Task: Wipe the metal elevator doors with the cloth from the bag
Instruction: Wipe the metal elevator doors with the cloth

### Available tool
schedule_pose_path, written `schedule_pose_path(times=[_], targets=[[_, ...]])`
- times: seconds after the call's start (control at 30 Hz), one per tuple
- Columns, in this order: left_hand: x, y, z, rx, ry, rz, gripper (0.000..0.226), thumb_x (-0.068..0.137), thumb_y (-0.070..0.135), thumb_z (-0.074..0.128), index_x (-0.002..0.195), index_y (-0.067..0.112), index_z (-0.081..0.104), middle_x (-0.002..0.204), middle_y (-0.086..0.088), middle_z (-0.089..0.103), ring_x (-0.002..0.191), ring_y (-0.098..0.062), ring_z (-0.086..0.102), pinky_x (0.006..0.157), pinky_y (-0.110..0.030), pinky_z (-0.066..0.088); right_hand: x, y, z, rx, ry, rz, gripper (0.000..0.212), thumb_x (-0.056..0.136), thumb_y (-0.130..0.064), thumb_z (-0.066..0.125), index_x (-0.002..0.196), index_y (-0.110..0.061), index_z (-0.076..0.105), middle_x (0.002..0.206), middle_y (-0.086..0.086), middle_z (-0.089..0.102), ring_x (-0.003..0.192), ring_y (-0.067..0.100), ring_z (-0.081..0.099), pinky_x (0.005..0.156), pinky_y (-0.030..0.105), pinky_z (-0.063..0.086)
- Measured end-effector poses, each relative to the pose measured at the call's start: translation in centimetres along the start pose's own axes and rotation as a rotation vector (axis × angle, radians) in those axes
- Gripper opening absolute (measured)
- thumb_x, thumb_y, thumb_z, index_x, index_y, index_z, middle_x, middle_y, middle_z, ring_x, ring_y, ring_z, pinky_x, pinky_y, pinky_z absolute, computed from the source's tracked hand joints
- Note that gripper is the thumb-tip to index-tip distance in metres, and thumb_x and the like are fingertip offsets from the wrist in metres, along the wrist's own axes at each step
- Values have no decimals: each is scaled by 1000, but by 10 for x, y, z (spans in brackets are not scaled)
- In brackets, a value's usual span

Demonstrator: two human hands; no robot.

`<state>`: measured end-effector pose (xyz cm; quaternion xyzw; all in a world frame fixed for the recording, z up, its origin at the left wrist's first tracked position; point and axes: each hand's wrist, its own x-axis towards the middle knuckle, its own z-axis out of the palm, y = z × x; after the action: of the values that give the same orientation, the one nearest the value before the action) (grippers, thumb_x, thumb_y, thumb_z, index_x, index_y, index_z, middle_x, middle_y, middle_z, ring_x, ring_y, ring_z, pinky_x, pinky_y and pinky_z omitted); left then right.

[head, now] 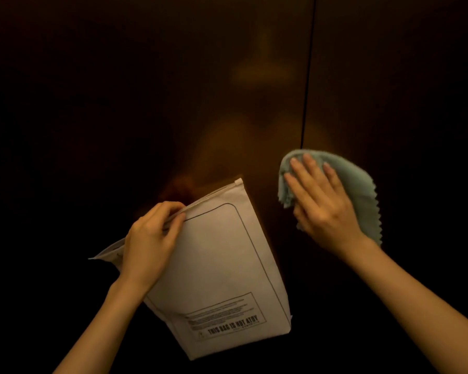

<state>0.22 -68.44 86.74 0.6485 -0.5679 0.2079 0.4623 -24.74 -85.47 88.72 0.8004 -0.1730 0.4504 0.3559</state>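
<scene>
Two bare hands are showing in front of two dark metal elevator doors (173, 90), which are meeting at one thin black seam (308, 76) running down right of centre. On the left, the left hand (149, 238) is holding one white zip-top bag (222, 271) by its upper edge, its grip clamped there with thumb and curled fingers pinching the zipper strip; the bag is hanging tilted, its printed warning box sitting near the bottom. One small white slider (238, 182) is sitting at the far end of the zipper. Further right, the right hand (319, 201) is pressing one pale green cloth (357, 184) flat against the doors, fingers straight and spread, right at the lower end of the visible seam. The cloth's zigzag edge is sticking out past the hand on its right side.
</scene>
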Motion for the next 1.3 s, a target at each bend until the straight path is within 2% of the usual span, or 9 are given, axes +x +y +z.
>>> schedule_pose_path(times=[0.13,0.33,0.43,0.6,0.73,0.93,1.03,1.2,1.3], targets=[[3,2,2,14,-3,-44,8,90,24,57,95,19,62,89,11,60,82,-7,60,71,-33,54,17,4,3,45,48,75,46,92,-8,40,136,3,39,146,19,30,140,30,21,115,51,19],[-7,-2,1,40,-20,-113,5,89,23,59,93,20,62,90,7,64,83,-12,61,71,-38,54,-48,-30,18,78,-62,-88,43,86,-2,41,129,1,47,137,20,45,137,31,29,110,51,25],[-7,-3,-1,57,-30,-113,7,89,23,59,94,19,61,92,4,65,86,-14,62,73,-39,53,-39,-33,16,71,-69,-112,43,86,-1,40,128,1,50,137,17,44,133,37,35,110,50,26],[-1,-1,-6,79,-14,-101,6,89,21,59,93,18,60,91,2,65,83,-16,62,69,-38,54,38,0,1,80,97,98,48,83,1,47,131,3,48,141,21,39,134,36,31,113,49,20],[-3,0,-7,93,-22,-119,5,88,22,59,93,21,59,90,6,63,82,-13,61,68,-36,54,63,9,-1,107,190,227,45,90,0,40,135,3,42,144,23,36,137,36,27,116,48,16],[-16,-1,-7,103,-59,-143,3,88,23,59,92,22,60,89,8,64,81,-11,61,67,-33,53,-14,-29,19,99,59,172,54,80,4,43,134,2,42,143,21,34,142,30,18,115,48,17],[-18,-2,-9,102,-55,-154,4,88,22,59,91,22,60,88,7,64,79,-12,61,65,-32,52,-35,-44,23,92,-10,166,58,80,3,42,137,0,35,143,21,33,145,27,9,116,48,15],[-13,2,-12,100,-42,-137,4,89,23,58,91,21,61,88,6,65,76,-13,61,64,-33,51,29,-11,5,105,106,233,52,84,-1,43,136,-1,42,144,20,34,139,32,24,115,47,17],[-10,4,-12,103,-32,-120,5,89,23,57,92,21,61,87,6,65,75,-13,61,63,-33,51,69,11,-7,125,204,344,50,88,1,41,138,2,39,146,22,33,139,34,23,118,44,12]])
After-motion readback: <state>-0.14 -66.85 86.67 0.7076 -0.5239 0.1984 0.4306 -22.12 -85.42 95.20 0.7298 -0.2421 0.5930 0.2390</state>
